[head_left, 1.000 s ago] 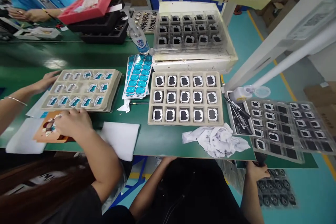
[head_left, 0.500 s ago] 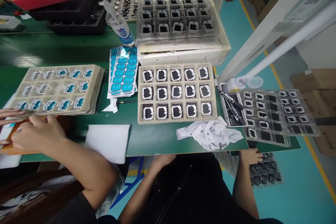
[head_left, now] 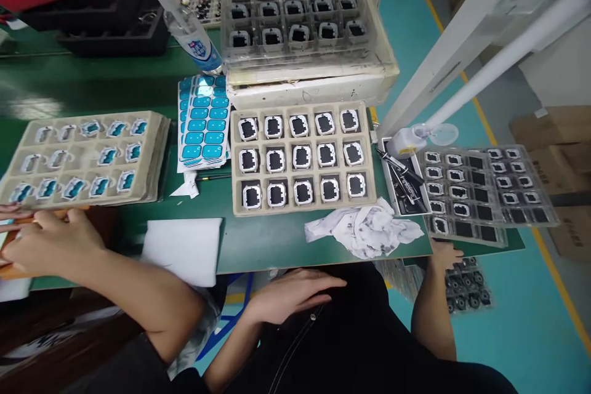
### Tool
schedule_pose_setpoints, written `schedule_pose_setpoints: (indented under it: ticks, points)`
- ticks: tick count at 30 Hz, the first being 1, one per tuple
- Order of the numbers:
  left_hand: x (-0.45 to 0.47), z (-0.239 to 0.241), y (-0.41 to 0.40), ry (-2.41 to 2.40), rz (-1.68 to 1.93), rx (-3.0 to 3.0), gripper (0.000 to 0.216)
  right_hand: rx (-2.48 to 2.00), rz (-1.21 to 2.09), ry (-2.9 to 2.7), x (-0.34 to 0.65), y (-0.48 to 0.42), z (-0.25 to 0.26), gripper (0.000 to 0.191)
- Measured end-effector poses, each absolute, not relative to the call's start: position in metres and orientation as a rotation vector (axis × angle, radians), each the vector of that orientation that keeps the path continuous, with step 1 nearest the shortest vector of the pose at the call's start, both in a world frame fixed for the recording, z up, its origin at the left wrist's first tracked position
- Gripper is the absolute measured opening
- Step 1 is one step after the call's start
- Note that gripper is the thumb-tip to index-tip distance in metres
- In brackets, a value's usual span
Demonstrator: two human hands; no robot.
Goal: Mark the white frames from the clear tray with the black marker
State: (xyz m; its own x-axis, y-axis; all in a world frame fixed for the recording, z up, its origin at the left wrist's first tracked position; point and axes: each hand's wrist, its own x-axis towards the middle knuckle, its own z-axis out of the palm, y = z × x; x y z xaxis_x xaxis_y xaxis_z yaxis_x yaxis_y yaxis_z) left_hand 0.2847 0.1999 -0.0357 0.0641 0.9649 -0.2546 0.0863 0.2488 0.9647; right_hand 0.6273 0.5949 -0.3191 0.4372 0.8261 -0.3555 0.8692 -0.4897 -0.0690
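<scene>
My left hand [head_left: 295, 294] hovers over or rests on my dark clothing below the table edge, fingers stretched out and holding nothing. My right hand [head_left: 446, 253] is at the table's right front corner, partly hidden by the edge; what its fingers touch cannot be made out. In front of me lies a beige tray [head_left: 289, 144] whose compartments hold white-rimmed square watch-case-like frames [head_left: 303, 157] with dark centres. A crumpled, spotted white cloth [head_left: 364, 231] lies between this tray and the front edge.
A co-worker's hand [head_left: 55, 243] works at an orange block on the left, below a tray of teal-backed parts [head_left: 83, 159]. Teal sticker sheets [head_left: 203, 120], a clear bottle [head_left: 196, 43], a small box of tubes [head_left: 404, 181] and clear trays [head_left: 462, 197] stand around.
My left hand has come up from beside the table edge and moved right across my lap, fingers now in view. My right hand stays near the corner. The view has shifted slightly.
</scene>
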Motion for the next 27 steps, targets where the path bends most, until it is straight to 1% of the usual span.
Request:
schedule_pose_setpoints:
  ticks: [2,4,8,10,12,15,17,20,24,27]
  points:
    - [0.278,-0.029,0.196,1.312,0.893,1.120,0.049,2.512,-0.534,1.512,0.628,0.598,-0.317,0.087]
    - [0.272,-0.023,0.200,1.318,0.974,1.082,0.046,2.471,-0.524,1.508,0.627,0.600,-0.315,0.093]
    - [0.263,-0.020,0.209,1.215,1.409,0.934,0.041,2.396,-0.537,1.482,0.626,0.602,-0.312,0.105]
    - [0.262,-0.022,0.209,1.215,1.534,0.860,0.039,2.384,-0.546,1.484,0.624,0.602,-0.309,0.106]
    - [0.262,-0.027,0.207,1.276,1.571,0.807,0.038,2.389,-0.546,1.496,0.622,0.602,-0.304,0.104]
    - [0.266,-0.036,0.205,1.307,1.608,0.760,0.035,2.398,-0.553,1.518,0.617,0.599,-0.296,0.095]
    - [0.271,-0.043,0.205,1.325,1.629,0.736,0.033,2.416,-0.558,1.517,0.615,0.597,-0.292,0.094]
    - [0.277,-0.055,0.205,1.476,1.580,0.731,0.031,2.452,-0.553,1.525,0.614,0.593,-0.290,0.095]
    - [0.282,-0.065,0.203,1.646,1.518,0.738,0.029,2.522,-0.516,1.607,0.615,0.580,-0.295,0.087]
    - [0.283,-0.066,0.202,1.732,1.493,0.799,0.032,2.632,-0.547,1.641,0.618,0.571,-0.295,0.089]
